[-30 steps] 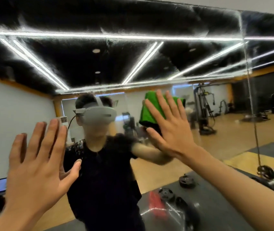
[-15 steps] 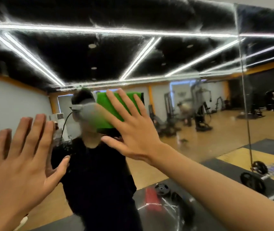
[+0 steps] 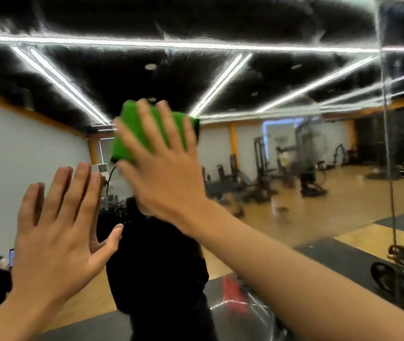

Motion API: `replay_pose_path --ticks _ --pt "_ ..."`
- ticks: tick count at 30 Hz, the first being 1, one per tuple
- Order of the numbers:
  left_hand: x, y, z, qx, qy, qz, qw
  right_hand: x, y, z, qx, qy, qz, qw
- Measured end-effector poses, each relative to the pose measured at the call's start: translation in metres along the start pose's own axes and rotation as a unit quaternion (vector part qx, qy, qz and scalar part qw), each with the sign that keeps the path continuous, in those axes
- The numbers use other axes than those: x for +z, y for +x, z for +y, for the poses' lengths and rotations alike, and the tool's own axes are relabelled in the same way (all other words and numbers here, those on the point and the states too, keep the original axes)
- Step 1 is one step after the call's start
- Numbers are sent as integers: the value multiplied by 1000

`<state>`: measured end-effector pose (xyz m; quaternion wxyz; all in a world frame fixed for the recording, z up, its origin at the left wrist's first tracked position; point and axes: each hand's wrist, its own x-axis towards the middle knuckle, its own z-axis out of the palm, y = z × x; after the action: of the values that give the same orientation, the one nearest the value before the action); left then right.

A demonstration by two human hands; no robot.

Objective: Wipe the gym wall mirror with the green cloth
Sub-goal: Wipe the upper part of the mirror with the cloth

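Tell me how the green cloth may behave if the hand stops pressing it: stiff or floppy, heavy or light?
Probably soft and floppy: the green cloth looks folded, with rounded edges. Likely light, since the flat right hand alone holds it against the mirror. It would probably drop if released: no finger curls round it.

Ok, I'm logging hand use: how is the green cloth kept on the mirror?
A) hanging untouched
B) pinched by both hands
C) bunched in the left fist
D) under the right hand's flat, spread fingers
D: the right hand lies flat, fingers spread, over the cloth on the mirror; the left hand holds nothing.
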<state>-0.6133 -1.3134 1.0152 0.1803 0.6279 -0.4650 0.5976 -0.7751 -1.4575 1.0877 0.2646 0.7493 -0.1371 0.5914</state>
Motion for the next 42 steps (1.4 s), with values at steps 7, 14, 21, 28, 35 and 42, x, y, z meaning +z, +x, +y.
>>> replay_pose_path --ticks 7,14,21,28,35,42 --pt "9 2 3 -1 -20 14 1000 -13 -69 162 107 -52 2 993" --pt "-9 0 9 16 51 19 998 -2 -62 114 307 -16 52 950" --pt "-11 -1 8 17 54 16 998 9 -76 6 14 -1 -26 1000" --pt "-14 1 9 9 49 -6 999 -6 -128 137 355 -15 8 935" --pt "-14 -2 4 14 34 5 999 25 -134 -45 288 2 16 957" --pt "-13 -2 7 7 35 14 999 10 -184 86 166 -22 -17 986"
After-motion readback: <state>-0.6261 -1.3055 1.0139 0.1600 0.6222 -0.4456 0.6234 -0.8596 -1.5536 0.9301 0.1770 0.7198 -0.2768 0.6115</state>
